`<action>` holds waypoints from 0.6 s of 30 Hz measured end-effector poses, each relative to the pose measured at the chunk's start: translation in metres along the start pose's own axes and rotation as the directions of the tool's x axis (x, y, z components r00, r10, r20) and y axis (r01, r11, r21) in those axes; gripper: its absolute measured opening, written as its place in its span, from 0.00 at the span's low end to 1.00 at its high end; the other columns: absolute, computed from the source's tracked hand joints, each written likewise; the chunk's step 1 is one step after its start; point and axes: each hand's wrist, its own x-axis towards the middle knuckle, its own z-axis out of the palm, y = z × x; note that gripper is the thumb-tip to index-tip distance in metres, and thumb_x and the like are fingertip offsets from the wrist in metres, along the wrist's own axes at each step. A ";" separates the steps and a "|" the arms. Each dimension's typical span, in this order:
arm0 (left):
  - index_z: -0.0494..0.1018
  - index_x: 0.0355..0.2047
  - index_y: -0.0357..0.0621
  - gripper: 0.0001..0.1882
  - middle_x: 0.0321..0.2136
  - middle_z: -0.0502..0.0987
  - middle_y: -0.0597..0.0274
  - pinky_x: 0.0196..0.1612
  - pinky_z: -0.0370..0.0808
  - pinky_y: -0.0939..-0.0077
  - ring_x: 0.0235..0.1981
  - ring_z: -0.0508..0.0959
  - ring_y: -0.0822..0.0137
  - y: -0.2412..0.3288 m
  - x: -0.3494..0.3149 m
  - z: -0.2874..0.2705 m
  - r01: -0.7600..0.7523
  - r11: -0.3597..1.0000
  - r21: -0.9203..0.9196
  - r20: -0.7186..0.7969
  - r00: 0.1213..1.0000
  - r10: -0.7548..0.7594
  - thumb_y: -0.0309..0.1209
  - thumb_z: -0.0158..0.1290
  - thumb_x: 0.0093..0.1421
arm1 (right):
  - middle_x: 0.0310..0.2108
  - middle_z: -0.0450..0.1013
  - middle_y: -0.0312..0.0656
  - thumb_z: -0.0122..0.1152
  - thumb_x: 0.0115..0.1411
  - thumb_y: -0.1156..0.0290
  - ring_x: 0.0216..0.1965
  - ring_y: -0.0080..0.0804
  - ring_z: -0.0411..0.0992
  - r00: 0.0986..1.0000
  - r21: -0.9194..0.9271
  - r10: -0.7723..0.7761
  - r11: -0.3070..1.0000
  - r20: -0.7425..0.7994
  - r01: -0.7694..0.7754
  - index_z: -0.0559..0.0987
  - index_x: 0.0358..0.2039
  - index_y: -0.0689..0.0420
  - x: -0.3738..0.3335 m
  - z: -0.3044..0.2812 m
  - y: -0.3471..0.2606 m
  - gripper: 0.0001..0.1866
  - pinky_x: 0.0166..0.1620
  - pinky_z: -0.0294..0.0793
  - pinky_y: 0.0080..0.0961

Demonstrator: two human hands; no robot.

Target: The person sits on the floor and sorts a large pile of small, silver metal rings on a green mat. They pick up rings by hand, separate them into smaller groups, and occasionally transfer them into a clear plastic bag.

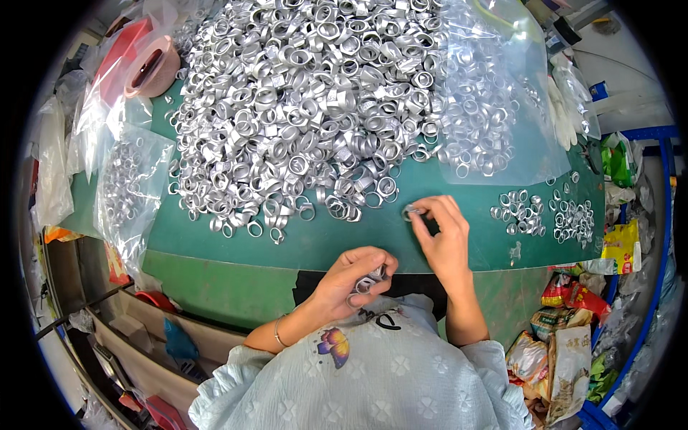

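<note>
My left hand is closed around several silver metal rings in front of the table's near edge. To its right, my right hand pinches one silver ring between thumb and fingertips, just above the green tabletop. A large heap of silver rings covers the middle of the table beyond both hands. Two small groups of rings lie to the right: one nearer cluster and another cluster beside it.
A clear plastic bag lies over rings right of the heap; a smaller bag of rings sits at the left edge. A pink basket stands at the far left. An open drawer is below left, and colourful packets are piled below right.
</note>
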 end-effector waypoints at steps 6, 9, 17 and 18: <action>0.68 0.35 0.40 0.10 0.27 0.61 0.62 0.08 0.52 0.91 0.14 0.57 0.80 0.008 -0.001 0.002 0.008 0.978 -0.210 -0.050 0.999 -0.018 0.34 0.46 0.62 | 0.24 0.72 0.38 0.60 0.49 0.81 0.23 0.21 0.65 0.943 -0.024 0.218 0.973 -0.250 -0.232 0.78 0.29 0.62 -0.004 -0.060 0.036 0.06 0.27 0.63 0.18; 0.68 0.34 0.39 0.11 0.27 0.60 0.62 0.07 0.53 0.91 0.14 0.57 0.79 0.007 0.005 -0.004 0.057 0.938 -0.343 -0.020 0.997 -0.068 0.35 0.44 0.63 | 0.24 0.72 0.41 0.58 0.51 0.77 0.21 0.30 0.66 0.808 -0.322 0.155 0.862 -0.569 -0.392 0.77 0.30 0.62 -0.013 -0.131 0.087 0.05 0.27 0.66 0.25; 0.69 0.37 0.38 0.11 0.31 0.64 0.58 0.11 0.63 0.91 0.24 0.64 0.75 0.015 0.015 0.010 0.083 0.718 -0.691 -0.057 0.984 -0.169 0.33 0.43 0.63 | 0.43 0.66 0.49 0.61 0.50 0.71 0.47 0.48 0.62 0.854 -0.549 0.104 0.725 -0.509 -0.416 0.74 0.39 0.61 -0.017 -0.159 0.135 0.15 0.50 0.61 0.37; 0.70 0.37 0.39 0.11 0.32 0.64 0.58 0.12 0.64 0.90 0.25 0.65 0.75 0.016 0.013 0.013 0.040 0.744 -0.667 -0.110 0.982 -0.152 0.33 0.43 0.63 | 0.43 0.67 0.49 0.61 0.50 0.71 0.46 0.48 0.62 0.879 -0.513 0.168 0.757 -0.446 -0.405 0.73 0.39 0.61 -0.010 -0.156 0.127 0.15 0.50 0.61 0.38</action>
